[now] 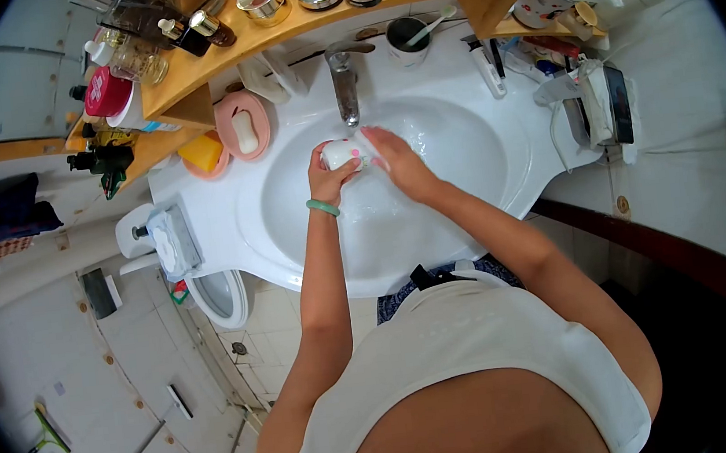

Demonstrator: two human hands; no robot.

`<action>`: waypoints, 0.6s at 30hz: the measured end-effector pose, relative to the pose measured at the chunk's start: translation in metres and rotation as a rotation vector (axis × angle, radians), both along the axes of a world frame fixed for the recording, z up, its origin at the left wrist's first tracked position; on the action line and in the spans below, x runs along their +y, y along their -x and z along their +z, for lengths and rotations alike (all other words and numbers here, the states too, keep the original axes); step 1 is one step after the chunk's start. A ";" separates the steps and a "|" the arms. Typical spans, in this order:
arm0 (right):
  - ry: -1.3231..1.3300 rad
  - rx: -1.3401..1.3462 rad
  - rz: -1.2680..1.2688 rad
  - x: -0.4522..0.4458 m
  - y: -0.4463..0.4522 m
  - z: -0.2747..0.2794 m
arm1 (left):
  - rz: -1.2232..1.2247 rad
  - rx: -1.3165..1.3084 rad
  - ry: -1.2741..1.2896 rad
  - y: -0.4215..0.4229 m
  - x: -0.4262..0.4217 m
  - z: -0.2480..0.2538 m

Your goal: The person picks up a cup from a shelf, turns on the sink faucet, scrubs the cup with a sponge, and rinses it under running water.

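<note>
Head view: cup over sink, near tap; left hand has fingers clamped round it. Right hand beside, blurred; finger spread cannot be told. Probably light, stiff, fragile, slippery if wet; hold round body.

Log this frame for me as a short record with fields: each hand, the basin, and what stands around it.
Left hand: left hand grips a white cup with pink markings; green bangle at the wrist
Right hand: right hand beside the cup, fingers extended and blurred; contact unclear
Basin: white washbasin, below both hands
Faucet: metal faucet, behind the cup; flow unclear
Left of faucet: white soap bar in a pink soap dish
Right of faucet: toothbrush in a tumbler
</note>
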State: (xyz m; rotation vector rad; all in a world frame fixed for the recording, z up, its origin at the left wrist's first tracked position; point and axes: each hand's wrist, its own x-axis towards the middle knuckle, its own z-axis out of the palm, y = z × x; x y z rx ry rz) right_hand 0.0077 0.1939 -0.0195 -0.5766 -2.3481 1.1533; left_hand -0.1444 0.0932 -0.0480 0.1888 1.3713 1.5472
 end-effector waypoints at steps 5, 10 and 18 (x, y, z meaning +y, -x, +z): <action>-0.118 -0.039 0.049 -0.025 0.010 0.010 | 0.032 0.245 -0.005 -0.009 0.007 -0.009; 0.315 -0.126 0.050 0.009 0.029 0.012 | -0.103 0.520 0.018 -0.017 0.005 0.003; -0.057 0.054 0.021 -0.034 0.008 0.013 | -0.054 0.361 0.064 -0.014 0.013 -0.011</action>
